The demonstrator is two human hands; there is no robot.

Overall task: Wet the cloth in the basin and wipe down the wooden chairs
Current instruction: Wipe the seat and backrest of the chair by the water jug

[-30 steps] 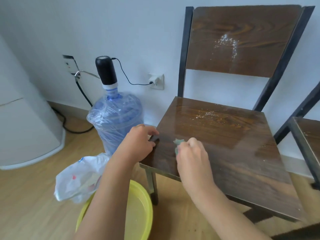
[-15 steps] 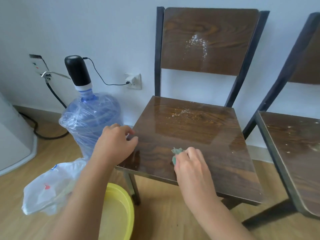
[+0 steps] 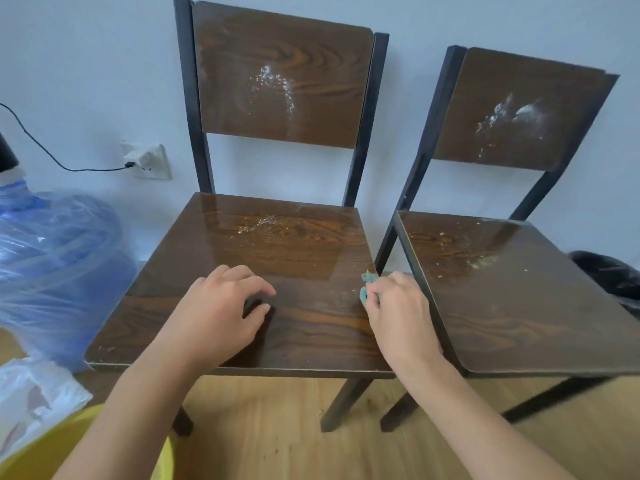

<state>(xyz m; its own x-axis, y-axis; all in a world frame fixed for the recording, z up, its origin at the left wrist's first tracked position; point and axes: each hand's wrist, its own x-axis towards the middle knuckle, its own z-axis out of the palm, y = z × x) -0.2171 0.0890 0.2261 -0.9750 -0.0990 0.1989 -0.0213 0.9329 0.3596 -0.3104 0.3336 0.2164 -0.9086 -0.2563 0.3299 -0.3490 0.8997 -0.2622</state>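
Green cloth, clenched in right hand, has reached the seat's right edge; left hand rests empty.

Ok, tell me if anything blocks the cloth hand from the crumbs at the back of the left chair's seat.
Nothing visible does. The right hand holds the cloth at the seat's right edge, the crumbs lie further back, and the left hand rests off to the side.

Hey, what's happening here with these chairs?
A person is wiping down two wooden chairs. The right hand holds a small green cloth at the right edge of the left chair's seat, while the left hand rests on that seat. White specks remain on both backrests and on the right chair's seat.
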